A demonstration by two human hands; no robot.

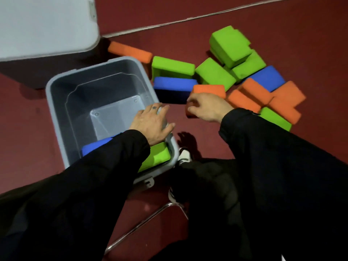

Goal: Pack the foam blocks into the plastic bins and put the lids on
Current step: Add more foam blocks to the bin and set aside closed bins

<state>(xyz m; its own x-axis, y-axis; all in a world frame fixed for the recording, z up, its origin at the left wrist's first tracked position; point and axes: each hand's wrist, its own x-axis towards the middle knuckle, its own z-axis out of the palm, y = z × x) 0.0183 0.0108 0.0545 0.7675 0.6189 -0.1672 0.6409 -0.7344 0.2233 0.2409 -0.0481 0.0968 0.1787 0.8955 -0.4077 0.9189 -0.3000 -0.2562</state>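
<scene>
Black sleeves point(105, 178) fill the near part of the view, and both arms reach forward over a dark red floor point(207, 21). Between them show a white-toed shoe point(185, 155) and, nearer, a thin metal bar point(139, 225) lying on the floor.

Left hand point(152, 125) lies flat with straight, spread fingers on the right rim of a grey bin point(56, 95), pressing or steadying it and gripping nothing. Inside the bin, at its near end, sit a blue block point(94, 146) and a green block point(160, 156) side by side, both partly hidden by the left sleeve; the far part of the bin's clear bottom is bare.

Right hand point(205, 107) is curled round an orange block point(209, 90), fingers on its left end, just right of the bin. Whether the block is lifted or resting on the floor I cannot tell.

Beyond it the other blocks lie loose on the floor: a green one point(173, 66) atop a blue one point(173, 87) beside the bin, an orange one point(130, 51) behind the bin's far corner, and a jumbled heap point(250, 78) of green, blue and orange to the right. At far left stands a pale grey lid or panel point(45, 25), tilted.
</scene>
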